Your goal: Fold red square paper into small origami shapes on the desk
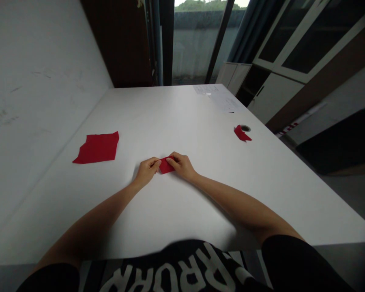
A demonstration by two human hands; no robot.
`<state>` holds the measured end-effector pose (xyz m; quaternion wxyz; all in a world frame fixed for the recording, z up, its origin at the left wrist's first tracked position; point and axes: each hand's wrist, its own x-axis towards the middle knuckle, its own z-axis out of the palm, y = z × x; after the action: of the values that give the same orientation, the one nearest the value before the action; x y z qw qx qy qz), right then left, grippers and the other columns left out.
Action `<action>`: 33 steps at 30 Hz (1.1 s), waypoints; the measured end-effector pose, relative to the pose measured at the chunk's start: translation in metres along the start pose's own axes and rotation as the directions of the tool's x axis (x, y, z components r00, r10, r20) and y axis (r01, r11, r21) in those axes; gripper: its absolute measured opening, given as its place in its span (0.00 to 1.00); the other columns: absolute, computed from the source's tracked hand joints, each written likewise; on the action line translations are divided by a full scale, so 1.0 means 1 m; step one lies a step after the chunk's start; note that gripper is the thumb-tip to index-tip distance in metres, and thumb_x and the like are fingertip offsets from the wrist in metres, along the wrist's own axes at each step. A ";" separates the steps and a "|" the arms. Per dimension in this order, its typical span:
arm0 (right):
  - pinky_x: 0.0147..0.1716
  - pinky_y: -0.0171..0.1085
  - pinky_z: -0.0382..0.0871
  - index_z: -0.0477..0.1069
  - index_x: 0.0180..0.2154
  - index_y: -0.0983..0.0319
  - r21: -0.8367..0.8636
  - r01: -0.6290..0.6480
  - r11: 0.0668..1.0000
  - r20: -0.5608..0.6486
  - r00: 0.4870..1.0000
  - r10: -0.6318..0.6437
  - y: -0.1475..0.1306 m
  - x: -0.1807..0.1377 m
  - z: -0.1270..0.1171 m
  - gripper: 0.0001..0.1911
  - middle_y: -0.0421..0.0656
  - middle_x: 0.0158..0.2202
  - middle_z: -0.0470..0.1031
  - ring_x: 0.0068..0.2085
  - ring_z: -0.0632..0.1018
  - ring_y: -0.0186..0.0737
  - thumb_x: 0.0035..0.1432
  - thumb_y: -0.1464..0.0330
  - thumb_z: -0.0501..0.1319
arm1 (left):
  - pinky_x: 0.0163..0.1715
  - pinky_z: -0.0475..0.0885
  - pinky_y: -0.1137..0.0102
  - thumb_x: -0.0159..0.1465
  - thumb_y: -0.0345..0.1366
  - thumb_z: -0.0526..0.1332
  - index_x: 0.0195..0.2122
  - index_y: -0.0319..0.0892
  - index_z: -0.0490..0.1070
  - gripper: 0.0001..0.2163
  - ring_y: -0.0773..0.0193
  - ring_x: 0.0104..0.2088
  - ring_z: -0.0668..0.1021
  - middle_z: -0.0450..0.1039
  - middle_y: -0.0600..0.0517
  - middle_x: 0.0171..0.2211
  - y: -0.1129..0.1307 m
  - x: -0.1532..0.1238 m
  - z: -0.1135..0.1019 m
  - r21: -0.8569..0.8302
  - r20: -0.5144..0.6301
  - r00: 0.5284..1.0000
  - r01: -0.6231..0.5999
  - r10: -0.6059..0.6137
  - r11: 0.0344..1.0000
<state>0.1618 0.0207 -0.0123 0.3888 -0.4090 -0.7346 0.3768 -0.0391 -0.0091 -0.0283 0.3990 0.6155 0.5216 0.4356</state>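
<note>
Between my hands, over the middle of the white table [182, 211], is a small folded piece of red paper or cloth [166, 166]; I cannot tell which material. My left hand [148, 169] pinches its left end between thumb and fingers. On its right side my right hand [182, 164] grips it, the thumb lying on top and the fingers behind. Part of the red piece is hidden by my right fingers. A larger flat red sheet [99, 148] with uneven edges lies off to the left.
A small crumpled red piece [241, 133] lies at the right, beside a round dark-centred object [245, 128] set near the table's right edge. Printed papers [219, 99] rest at the far right corner. A white wall [42, 81] borders the table's left side; cabinets [276, 93] stand beyond the right.
</note>
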 end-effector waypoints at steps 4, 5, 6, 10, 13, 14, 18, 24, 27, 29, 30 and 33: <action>0.29 0.32 0.61 0.74 0.36 0.62 0.077 -0.027 0.997 0.064 0.998 0.022 0.004 0.000 0.003 0.16 0.38 0.27 0.73 0.28 0.68 0.33 0.63 0.56 0.60 | 0.23 0.61 0.73 0.67 0.47 0.59 0.32 0.42 0.73 0.14 0.69 0.21 0.67 0.66 0.57 0.20 -0.001 0.001 -0.001 -0.027 0.001 1.000 0.001 -0.001 1.000; 0.30 0.32 0.62 0.75 0.38 0.62 0.102 -0.032 0.994 0.090 0.996 0.023 0.006 -0.001 0.004 0.16 0.38 0.29 0.74 0.29 0.69 0.34 0.63 0.56 0.60 | 0.23 0.62 0.73 0.67 0.46 0.59 0.33 0.42 0.73 0.13 0.69 0.21 0.67 0.67 0.57 0.20 -0.001 0.002 -0.001 -0.043 -0.002 1.000 0.005 -0.005 0.999; 0.31 0.32 0.63 0.76 0.39 0.62 0.119 -0.036 0.992 0.114 0.993 0.023 0.008 -0.001 0.005 0.16 0.39 0.30 0.75 0.29 0.70 0.34 0.63 0.56 0.60 | 0.23 0.62 0.73 0.67 0.46 0.59 0.33 0.42 0.72 0.13 0.69 0.21 0.67 0.67 0.57 0.20 -0.002 0.002 -0.001 -0.060 -0.003 1.000 0.009 -0.010 0.998; 0.31 0.32 0.64 0.77 0.38 0.64 0.104 -0.047 0.993 0.165 0.986 0.030 0.013 -0.001 0.007 0.17 0.39 0.30 0.76 0.29 0.71 0.33 0.62 0.56 0.61 | 0.23 0.63 0.73 0.66 0.45 0.60 0.33 0.42 0.72 0.11 0.69 0.21 0.68 0.67 0.57 0.20 -0.003 0.004 0.000 -0.089 0.004 1.000 0.027 -0.027 0.996; 0.30 0.32 0.64 0.77 0.38 0.64 0.095 -0.053 0.994 0.186 0.982 0.034 0.014 -0.001 0.007 0.16 0.39 0.29 0.76 0.28 0.71 0.33 0.61 0.57 0.62 | 0.23 0.64 0.74 0.66 0.45 0.60 0.33 0.42 0.72 0.12 0.70 0.21 0.69 0.68 0.57 0.20 -0.005 0.004 0.001 -0.081 0.002 1.000 0.027 -0.027 0.996; 0.30 0.32 0.64 0.77 0.38 0.64 0.090 -0.054 0.994 0.194 0.980 0.035 0.014 0.000 0.007 0.16 0.39 0.29 0.76 0.28 0.71 0.33 0.61 0.57 0.62 | 0.23 0.64 0.74 0.66 0.45 0.60 0.33 0.42 0.72 0.12 0.70 0.21 0.69 0.68 0.57 0.20 -0.005 0.004 0.001 -0.083 -0.001 1.000 0.025 -0.025 0.996; 0.30 0.32 0.63 0.77 0.35 0.64 0.070 -0.059 0.996 0.212 0.976 0.043 0.013 0.000 0.006 0.13 0.38 0.28 0.75 0.27 0.70 0.33 0.60 0.59 0.62 | 0.23 0.64 0.74 0.67 0.45 0.60 0.32 0.42 0.71 0.12 0.70 0.21 0.69 0.68 0.57 0.20 -0.005 0.003 0.001 -0.090 0.001 1.000 0.018 -0.018 0.996; 0.29 0.31 0.63 0.77 0.36 0.64 0.095 -0.078 0.992 0.230 0.972 0.054 0.016 0.001 0.007 0.13 0.37 0.27 0.74 0.27 0.70 0.32 0.60 0.60 0.62 | 0.23 0.60 0.74 0.67 0.45 0.60 0.32 0.41 0.72 0.12 0.70 0.22 0.66 0.66 0.58 0.21 -0.001 0.002 0.000 -0.035 -0.017 1.000 -0.019 0.019 0.999; 0.29 0.31 0.63 0.77 0.36 0.63 0.090 -0.078 0.993 0.213 0.975 0.057 0.018 0.001 0.009 0.15 0.37 0.27 0.74 0.27 0.70 0.32 0.61 0.57 0.62 | 0.23 0.61 0.73 0.67 0.45 0.60 0.34 0.42 0.73 0.12 0.69 0.23 0.67 0.67 0.57 0.22 0.000 0.001 0.000 -0.007 -0.017 0.999 -0.035 0.035 0.999; 0.29 0.32 0.63 0.77 0.35 0.63 0.096 -0.069 0.993 0.204 0.978 0.049 0.017 0.000 0.009 0.17 0.38 0.27 0.74 0.28 0.70 0.33 0.62 0.56 0.61 | 0.23 0.62 0.73 0.67 0.45 0.59 0.34 0.42 0.73 0.12 0.69 0.22 0.67 0.66 0.58 0.21 0.002 0.000 0.001 -0.016 -0.013 1.000 -0.028 0.027 0.999; 0.30 0.32 0.63 0.77 0.35 0.63 0.099 -0.064 0.993 0.204 0.978 0.043 0.016 0.000 0.009 0.17 0.38 0.27 0.74 0.28 0.70 0.33 0.63 0.56 0.60 | 0.24 0.62 0.73 0.67 0.45 0.59 0.34 0.42 0.73 0.12 0.69 0.22 0.67 0.65 0.58 0.21 0.002 0.000 0.001 -0.026 -0.012 1.000 -0.020 0.020 0.999; 0.30 0.32 0.63 0.76 0.37 0.63 0.090 -0.048 0.995 0.224 0.974 0.027 0.012 0.000 0.007 0.15 0.38 0.28 0.74 0.28 0.70 0.33 0.62 0.58 0.60 | 0.25 0.65 0.72 0.67 0.45 0.59 0.33 0.42 0.71 0.12 0.68 0.22 0.69 0.66 0.57 0.21 0.003 0.000 0.001 -0.064 -0.020 1.000 -0.012 0.011 0.998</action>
<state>0.1592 0.0242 -0.0258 0.3158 -0.3589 -0.7469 0.4621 -0.0376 -0.0098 -0.0260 0.4109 0.6011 0.5076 0.4605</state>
